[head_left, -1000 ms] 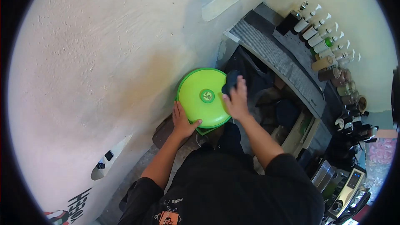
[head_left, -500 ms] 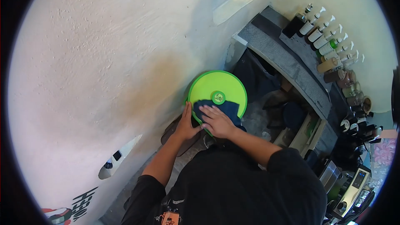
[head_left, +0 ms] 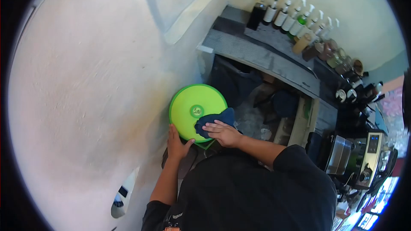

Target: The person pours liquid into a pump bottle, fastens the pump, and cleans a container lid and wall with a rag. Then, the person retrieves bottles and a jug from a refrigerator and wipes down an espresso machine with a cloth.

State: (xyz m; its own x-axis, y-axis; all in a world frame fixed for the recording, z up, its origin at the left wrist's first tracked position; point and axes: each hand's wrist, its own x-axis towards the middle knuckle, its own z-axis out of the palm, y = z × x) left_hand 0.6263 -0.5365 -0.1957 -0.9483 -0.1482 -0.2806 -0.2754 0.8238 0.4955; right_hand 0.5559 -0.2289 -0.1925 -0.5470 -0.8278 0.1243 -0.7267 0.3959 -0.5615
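A bright green round lid-like top [head_left: 186, 102] with a darker green rim and a small round emblem at its centre lies in front of my body, close to the wall. My left hand [head_left: 176, 145] is at its near left edge, fingers stretched out along the rim and thumb spread apart. Under my right hand [head_left: 223, 134] is a dark blue cloth [head_left: 225, 116], bunched and pressed onto the right part of the green surface. What supports the green top is mostly hidden.
The pale wall [head_left: 94, 85] rises at the left. On the grey counter [head_left: 261, 55] at the upper right stand several pump bottles [head_left: 282, 17] and jars [head_left: 336, 57]. An espresso machine [head_left: 368, 158] is at the right. Under the counter hangs a dark bag [head_left: 233, 81].
My right hand has slid the cloth rightward over the green top, uncovering its near left part. My left hand stays at the rim. The camera view has turned, shifting the whole scene.
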